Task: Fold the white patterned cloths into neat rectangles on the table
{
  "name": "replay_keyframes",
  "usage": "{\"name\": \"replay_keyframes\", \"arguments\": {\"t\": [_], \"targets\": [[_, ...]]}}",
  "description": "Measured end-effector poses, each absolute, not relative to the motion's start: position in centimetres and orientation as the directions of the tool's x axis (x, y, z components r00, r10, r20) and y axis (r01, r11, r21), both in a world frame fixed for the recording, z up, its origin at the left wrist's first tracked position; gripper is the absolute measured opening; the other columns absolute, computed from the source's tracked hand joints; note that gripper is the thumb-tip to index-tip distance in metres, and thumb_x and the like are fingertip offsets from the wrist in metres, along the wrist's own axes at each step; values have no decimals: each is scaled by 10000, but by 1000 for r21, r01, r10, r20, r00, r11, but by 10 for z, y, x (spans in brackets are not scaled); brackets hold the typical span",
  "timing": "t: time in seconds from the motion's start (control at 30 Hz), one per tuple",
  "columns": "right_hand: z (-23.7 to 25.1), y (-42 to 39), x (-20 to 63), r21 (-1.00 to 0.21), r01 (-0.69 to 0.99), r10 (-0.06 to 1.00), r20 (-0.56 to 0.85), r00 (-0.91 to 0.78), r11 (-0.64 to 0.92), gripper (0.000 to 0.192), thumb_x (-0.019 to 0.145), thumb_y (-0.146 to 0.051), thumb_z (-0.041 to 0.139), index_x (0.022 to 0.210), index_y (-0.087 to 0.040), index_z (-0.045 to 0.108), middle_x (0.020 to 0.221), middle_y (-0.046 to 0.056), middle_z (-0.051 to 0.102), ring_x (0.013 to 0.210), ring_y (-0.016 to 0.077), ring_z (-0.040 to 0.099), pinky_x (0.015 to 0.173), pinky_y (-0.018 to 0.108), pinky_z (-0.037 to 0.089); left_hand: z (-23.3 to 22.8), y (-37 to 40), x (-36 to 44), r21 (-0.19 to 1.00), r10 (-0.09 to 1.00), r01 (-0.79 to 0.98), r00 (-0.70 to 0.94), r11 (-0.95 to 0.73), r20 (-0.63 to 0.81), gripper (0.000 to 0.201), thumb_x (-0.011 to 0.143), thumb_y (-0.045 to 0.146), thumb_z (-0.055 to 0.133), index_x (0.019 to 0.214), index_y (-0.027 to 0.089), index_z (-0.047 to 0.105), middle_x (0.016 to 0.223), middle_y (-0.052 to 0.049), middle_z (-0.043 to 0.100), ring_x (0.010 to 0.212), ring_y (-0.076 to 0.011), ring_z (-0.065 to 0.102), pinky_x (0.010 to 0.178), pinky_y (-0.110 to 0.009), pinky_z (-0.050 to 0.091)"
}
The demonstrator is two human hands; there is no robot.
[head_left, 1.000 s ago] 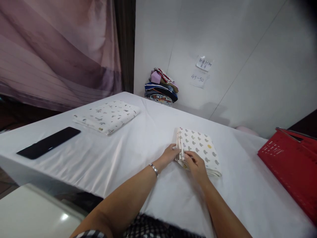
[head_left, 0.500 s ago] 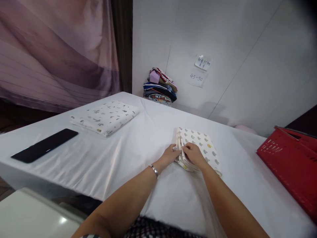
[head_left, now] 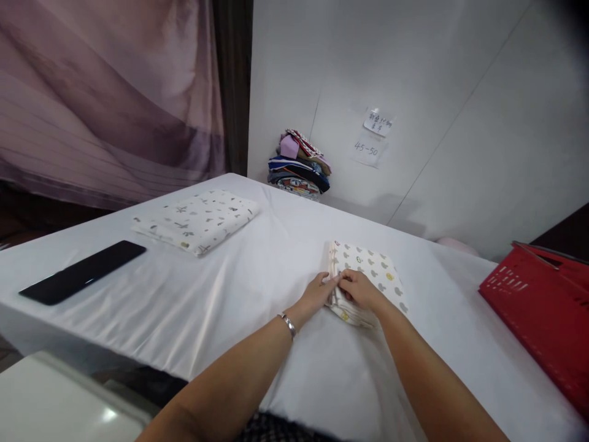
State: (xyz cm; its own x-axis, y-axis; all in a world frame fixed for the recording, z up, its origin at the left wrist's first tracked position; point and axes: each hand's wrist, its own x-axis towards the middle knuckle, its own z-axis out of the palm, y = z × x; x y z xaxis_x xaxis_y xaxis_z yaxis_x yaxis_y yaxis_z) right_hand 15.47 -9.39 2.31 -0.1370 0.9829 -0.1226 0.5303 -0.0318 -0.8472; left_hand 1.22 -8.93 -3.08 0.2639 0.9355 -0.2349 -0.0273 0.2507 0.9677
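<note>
A folded white cloth (head_left: 375,270) printed with grey mouse-head shapes and a few yellow ones lies on the white-covered table (head_left: 276,258). Its layered left edge is between my hands. My left hand (head_left: 319,290), with a silver bracelet at the wrist, is closed on that edge from the left, thumb on top. My right hand (head_left: 361,288) pinches the same edge from above, its fingers curled over the layers. The thumbs are close together. The undersides of the fingers are hidden by the cloth.
To the left lies another folded white cloth (head_left: 202,218) with dark leaf-like prints, beside a black flat panel (head_left: 83,271). A pile of folded fabrics (head_left: 299,166) stands at the back by the wall. On the right is a red plastic basket (head_left: 534,307).
My right hand has shifted slightly left along the cloth's edge, closer to my left thumb. The front layers now sit closer together. The view has tilted a little.
</note>
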Motion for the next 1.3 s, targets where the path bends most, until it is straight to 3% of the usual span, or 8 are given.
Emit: {"name": "replay_keyframes", "arguments": {"t": [0.1, 0.23, 0.47, 0.6, 0.73, 1.0, 1.17, 1.3], "targets": [[29, -78, 159, -861, 502, 983, -155, -104, -82, 102, 703, -231, 517, 772, -186, 577, 540, -37, 567, 424, 99, 484, 394, 200, 322, -27, -93, 11, 975, 935, 95, 281, 199, -218, 695, 758, 468, 629, 1333, 142, 411, 847, -44, 612, 708, -152, 561, 624, -235, 411], [34, -44, 160, -765, 634, 994, -97, 59, -112, 93, 756, -230, 488, 749, -181, 566, 653, 5, 634, 449, 94, 529, 418, 201, 369, -28, -94, 11, 977, 932, 117, 301, 176, -204, 709, 751, 417, 636, 1355, 148, 380, 811, -24, 596, 642, -136, 535, 585, -235, 393], [31, -3, 152, -565, 816, 992, -106, 71, -119, 365, 748, -268, 545, 400, -177, 481, 338, 2, 460, 359, 104, 457, 468, 232, 340, -32, -94, 11, 982, 932, 108, 313, 156, -182, 664, 770, 416, 604, 1350, 185, 379, 813, -16, 589, 639, -135, 534, 570, -231, 391], [31, 4, 148, -488, 866, 992, -106, 66, -110, 286, 670, -145, 544, 388, -170, 502, 302, -4, 432, 373, 109, 460, 488, 224, 337, -32, -95, 10, 982, 940, 156, 308, 104, -148, 647, 772, 424, 589, 1353, 224, 384, 726, 17, 549, 625, -136, 509, 552, -228, 367], [27, 5, 147, -489, 868, 996, -58, 64, -84, 193, 678, -140, 499, 497, -163, 564, 382, -9, 506, 411, 109, 488, 498, 214, 345, -34, -94, 11, 982, 943, 169, 307, 80, -130, 628, 769, 410, 578, 1348, 238, 406, 716, 23, 533, 628, -132, 501, 556, -224, 361], [11, 3, 151, -542, 840, 999, 39, -2, 23, 263, 781, -270, 459, 553, -176, 550, 417, -31, 489, 413, 103, 467, 485, 218, 348, -36, -93, 11, 980, 943, 182, 307, 76, -131, 618, 767, 423, 575, 1339, 235, 437, 762, 4, 579, 668, -145, 524, 598, -234, 383], [1, 0, 154, -524, 842, 979, 202, -26, 131, 152, 765, -205, 473, 695, -184, 606, 694, 15, 629, 665, 139, 561, 658, 245, 414, -39, -93, 11, 987, 940, 140, 319, 78, -119, 613, 775, 420, 576, 1343, 244, 428, 756, 13, 579, 643, -133, 527, 580, -224, 383], [-12, -6, 155, -487, 836, 939, 332, -90, 253, 163, 788, -196, 466, 809, -193, 628, 914, 56, 624, 912, 180, 539, 852, 303, 404, -43, -92, 13, 985, 944, 148, 303, 86, -128, 610, 777, 383, 575, 1348, 240, 417, 744, 19, 570, 612, -122, 521, 564, -218, 379]]}}
